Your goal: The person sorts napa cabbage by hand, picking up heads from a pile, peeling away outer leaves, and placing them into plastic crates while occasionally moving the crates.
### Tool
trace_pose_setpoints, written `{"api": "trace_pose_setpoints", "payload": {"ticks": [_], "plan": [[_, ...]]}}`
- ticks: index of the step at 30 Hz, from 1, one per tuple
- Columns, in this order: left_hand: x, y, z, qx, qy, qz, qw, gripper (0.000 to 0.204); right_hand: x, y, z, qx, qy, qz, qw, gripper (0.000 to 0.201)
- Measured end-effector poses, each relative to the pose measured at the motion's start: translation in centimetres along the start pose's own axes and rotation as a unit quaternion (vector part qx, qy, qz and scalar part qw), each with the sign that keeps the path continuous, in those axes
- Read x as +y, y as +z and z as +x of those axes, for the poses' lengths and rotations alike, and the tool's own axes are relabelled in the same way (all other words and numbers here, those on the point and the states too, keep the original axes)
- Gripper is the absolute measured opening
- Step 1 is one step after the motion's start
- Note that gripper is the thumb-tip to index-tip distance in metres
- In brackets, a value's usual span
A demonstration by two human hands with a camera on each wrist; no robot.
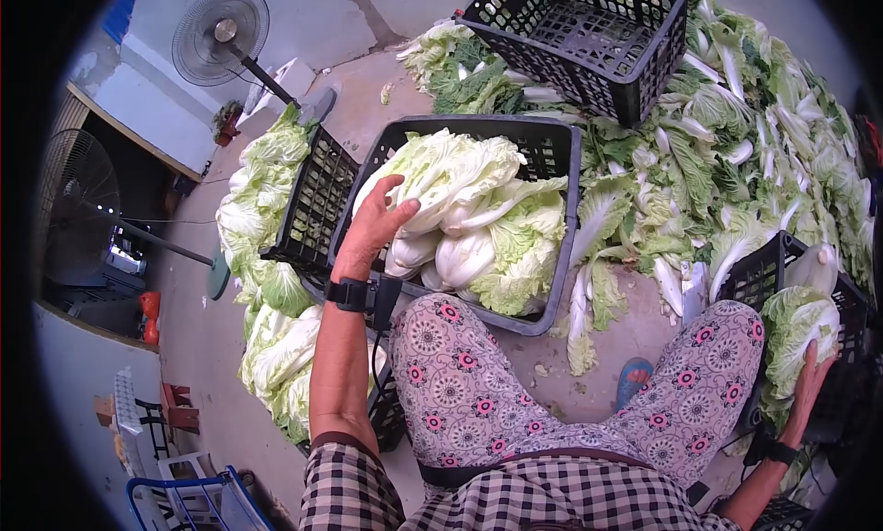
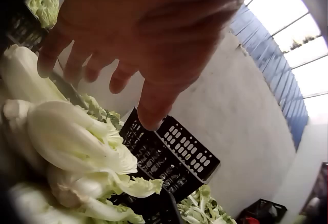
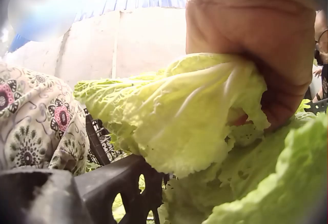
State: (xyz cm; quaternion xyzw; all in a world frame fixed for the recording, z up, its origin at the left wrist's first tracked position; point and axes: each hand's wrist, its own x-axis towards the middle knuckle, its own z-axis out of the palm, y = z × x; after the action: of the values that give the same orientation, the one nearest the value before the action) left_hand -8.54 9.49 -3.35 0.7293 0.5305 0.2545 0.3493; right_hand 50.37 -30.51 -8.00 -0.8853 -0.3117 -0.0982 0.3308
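Observation:
My left hand (image 1: 375, 220) hovers at the near left of the cabbages (image 1: 469, 255) piled in a black crate (image 1: 543, 324); in the left wrist view the fingers of that hand (image 2: 110, 75) hang spread, holding nothing, above white cabbage stems (image 2: 72, 137). At the far right, my right hand (image 1: 813, 375) grips a cabbage (image 1: 796, 333) at a second black crate (image 1: 777, 255). The right wrist view shows this hand (image 3: 251, 39) curled over pale green leaves (image 3: 189, 111), its fingertips partly hidden by them.
An empty black crate (image 1: 635, 80) stands at the back on heaped loose leaves (image 1: 736, 136). More cabbages (image 1: 276, 191) lie at the left beside another crate (image 1: 317, 186). Two standing fans (image 1: 221, 34) are farther left. A blue slipper (image 1: 635, 379) shows between the knees.

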Motion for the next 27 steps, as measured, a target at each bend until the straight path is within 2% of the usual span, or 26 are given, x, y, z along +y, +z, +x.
{"api": "trace_pose_setpoints", "payload": {"ticks": [1,2,3,5,8,10,11,12,15,18,19,20,24,25,27], "plan": [[-2.3,0.3,0.3,0.021,-0.003,0.090,0.996,0.084,0.1,0.0,0.0,0.001,0.003,-0.002,1.000,0.037],[-3.7,0.9,0.6,0.012,0.035,0.145,0.989,0.099,0.1,-0.1,0.0,0.002,0.003,-0.005,1.000,0.037],[-4.9,1.9,0.9,0.023,0.036,0.197,0.979,0.094,0.1,-0.2,0.1,0.002,0.004,-0.007,1.000,0.037],[-6.6,3.3,1.3,0.047,0.092,0.198,0.975,0.088,0.1,-0.1,0.0,0.001,0.006,-0.011,1.000,0.036],[-5.9,2.7,2.4,0.073,-0.009,0.201,0.977,0.076,0.3,-0.2,-0.1,0.001,0.012,-0.015,1.000,0.036],[-3.3,1.9,2.4,0.057,-0.122,0.015,0.991,0.067,0.6,-0.2,-0.3,0.002,0.018,-0.020,1.000,0.036],[-2.3,1.7,2.2,0.047,-0.179,-0.078,0.980,0.062,0.8,-0.2,-0.3,0.001,0.020,-0.022,1.000,0.036],[-1.9,1.7,2.0,0.055,-0.177,-0.135,0.973,0.055,0.9,-0.3,-0.4,0.001,0.020,-0.023,1.000,0.036],[-1.8,1.7,2.1,0.050,-0.214,-0.299,0.929,0.058,0.1,-0.4,-0.6,-0.003,0.006,-0.033,0.999,0.036],[1.5,1.6,1.3,-0.012,-0.156,-0.458,0.875,0.053,-2.7,-1.7,-0.7,-0.025,-0.047,-0.045,0.998,0.040],[3.1,1.6,0.8,-0.036,-0.128,-0.512,0.849,0.052,-2.2,-1.7,-0.6,-0.023,-0.028,-0.059,0.998,0.042],[4.3,1.7,0.5,-0.062,-0.104,-0.526,0.842,0.054,-1.2,-1.4,-0.2,-0.020,-0.010,-0.072,0.997,0.045],[8.8,3.3,-1.2,-0.177,-0.077,-0.566,0.801,0.060,3.0,-0.9,0.7,-0.011,0.077,-0.130,0.989,0.055],[9.2,4.1,-1.8,-0.200,-0.073,-0.573,0.791,0.059,3.4,-1.6,0.7,-0.017,0.015,-0.166,0.986,0.057],[9.3,6.2,-2.7,-0.192,-0.088,-0.570,0.794,0.057,3.1,-3.2,1.0,-0.036,-0.108,-0.239,0.964,0.061]]}}
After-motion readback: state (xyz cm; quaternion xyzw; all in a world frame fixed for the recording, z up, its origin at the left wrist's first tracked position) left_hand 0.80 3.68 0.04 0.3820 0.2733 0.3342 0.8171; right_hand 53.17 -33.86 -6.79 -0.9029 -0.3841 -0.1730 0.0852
